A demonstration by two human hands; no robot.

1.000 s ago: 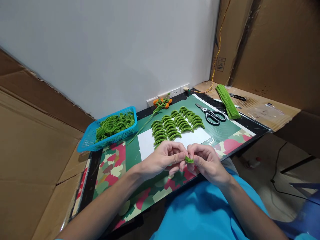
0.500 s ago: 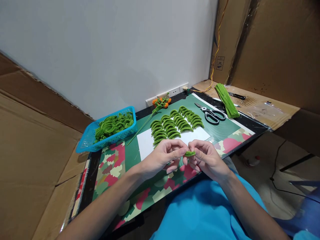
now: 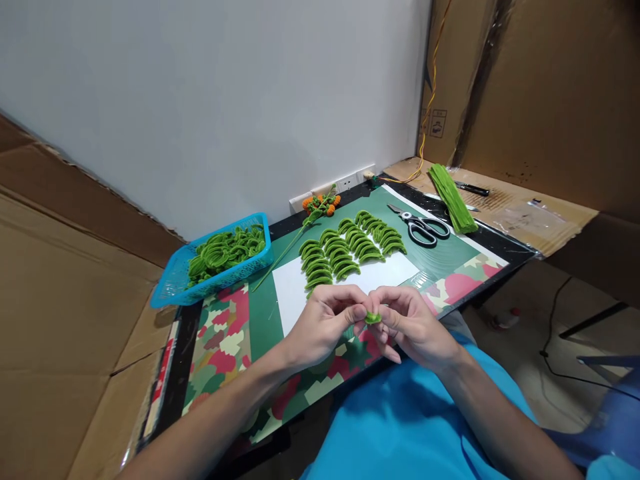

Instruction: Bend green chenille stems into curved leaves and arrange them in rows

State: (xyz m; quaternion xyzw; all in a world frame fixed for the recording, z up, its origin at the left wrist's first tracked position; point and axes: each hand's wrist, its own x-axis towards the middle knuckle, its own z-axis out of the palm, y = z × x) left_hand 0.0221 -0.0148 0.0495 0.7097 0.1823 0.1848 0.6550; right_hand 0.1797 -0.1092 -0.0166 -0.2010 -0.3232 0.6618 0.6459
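Ok so the grip first: the left hand (image 3: 323,327) and right hand (image 3: 423,327) are both clamped by thumb and fingertips on 1 small, bright green, fuzzy-looking piece (image 3: 373,319), held just above the near side of the worktop (image 3: 177,353). A second ago it showed as a longer sliver, slanted, then nearly level. Now the 2 sets of fingertips have closed in until they're about touching, and what shows looks short and bunched. Also, a lower finger of the right hand now pokes out straight. My read: it's getting pinched into shape, and it's not ready to put down yet. Can't see its ends, fingers hide them.

Just past the hands, 4 rows of plump green velvety crescents (image 3: 318,265) sit close together, mostly on a plain white paper sheet (image 3: 287,293). Under that is a smooth green mat (image 3: 263,293) with a camouflage-patterned band (image 3: 220,347) in red and cream.

Further out on the left, a blue perforated plastic basket (image 3: 235,270) holds a tangle of fuzzy green loops (image 3: 220,253). Behind the rows lies a thin-stemmed sprig with orange bobbles (image 3: 315,207). Over right: black-handled metal scissors (image 3: 417,220), shut, and beyond them a bundle of long, straight, lighter green strips (image 3: 453,200).
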